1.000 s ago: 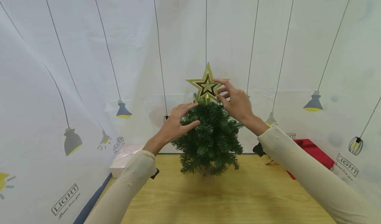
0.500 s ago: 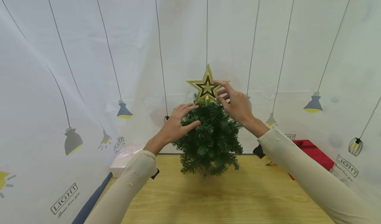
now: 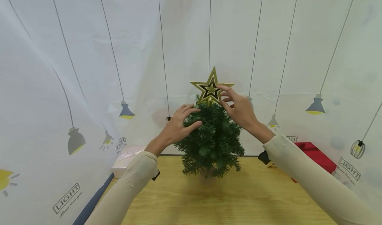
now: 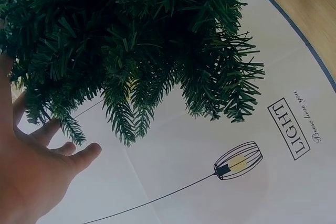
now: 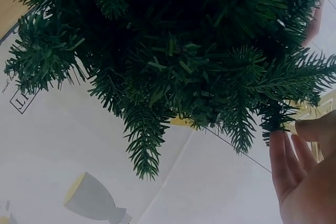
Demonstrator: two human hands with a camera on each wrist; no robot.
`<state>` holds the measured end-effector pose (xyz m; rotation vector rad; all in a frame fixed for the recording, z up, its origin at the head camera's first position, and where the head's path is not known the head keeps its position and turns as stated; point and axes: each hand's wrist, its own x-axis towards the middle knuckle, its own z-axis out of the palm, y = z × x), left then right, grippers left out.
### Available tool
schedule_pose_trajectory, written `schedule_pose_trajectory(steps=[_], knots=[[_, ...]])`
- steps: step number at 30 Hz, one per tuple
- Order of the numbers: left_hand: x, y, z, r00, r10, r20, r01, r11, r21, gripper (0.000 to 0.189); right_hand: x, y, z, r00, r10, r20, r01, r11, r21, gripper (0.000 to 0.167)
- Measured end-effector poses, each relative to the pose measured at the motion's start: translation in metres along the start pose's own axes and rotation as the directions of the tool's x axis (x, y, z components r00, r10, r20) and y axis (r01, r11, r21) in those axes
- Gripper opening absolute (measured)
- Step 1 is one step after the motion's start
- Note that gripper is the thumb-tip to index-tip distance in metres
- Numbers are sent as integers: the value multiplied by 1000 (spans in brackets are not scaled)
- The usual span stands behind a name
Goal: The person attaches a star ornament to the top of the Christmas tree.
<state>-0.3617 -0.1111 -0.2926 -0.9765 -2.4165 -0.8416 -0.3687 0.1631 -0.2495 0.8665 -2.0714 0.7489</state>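
Observation:
A small green artificial Christmas tree [image 3: 212,138] stands upright on the wooden table. On its tip sits a gold star topper [image 3: 212,88], leaning slightly to the right in the head view. My right hand [image 3: 241,109] holds the star's right side, index finger on its front and thumb lower down. Part of the star [image 5: 302,109] shows behind the fingers in the right wrist view; branches hide much of it. My left hand [image 3: 179,123] is at the tree's upper left, fingers extended and thumb apart, right at the needles.
A pale pink gift box [image 3: 120,170] with a ribbon sits at the back left of the table [image 3: 226,201]. At the back right lies a red bag or box [image 3: 320,157], partly behind the right sleeve. A white backdrop printed with lamps [image 3: 191,52] stands close behind the tree.
The star's top has tipped a little to the right, and the right hand has shifted slightly right and down with it. The left hand stays by the tree. The head view has moved slightly.

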Motion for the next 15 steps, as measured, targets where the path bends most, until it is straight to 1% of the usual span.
schedule_pose_trajectory(steps=[5, 9, 12, 15], knots=[[0, -1, -1, 1000, 14, -2, -14, 1000, -10, 55, -5, 1, -4, 1000, -3, 9, 3, 1000, 7, 61], [-1, -4, -1, 999, 37, -10, -37, 999, 3, 55, -10, 2, -8, 1000, 5, 7, -5, 1000, 21, 59], [-4, -7, -2, 999, 32, -7, -32, 999, 21, 58, -15, 3, -12, 1000, 10, 6, -10, 1000, 13, 57], [-8, -8, -4, 1000, 15, 0, -15, 999, 29, 61, -21, 5, -15, 1000, 8, 7, -9, 1000, 7, 57]])
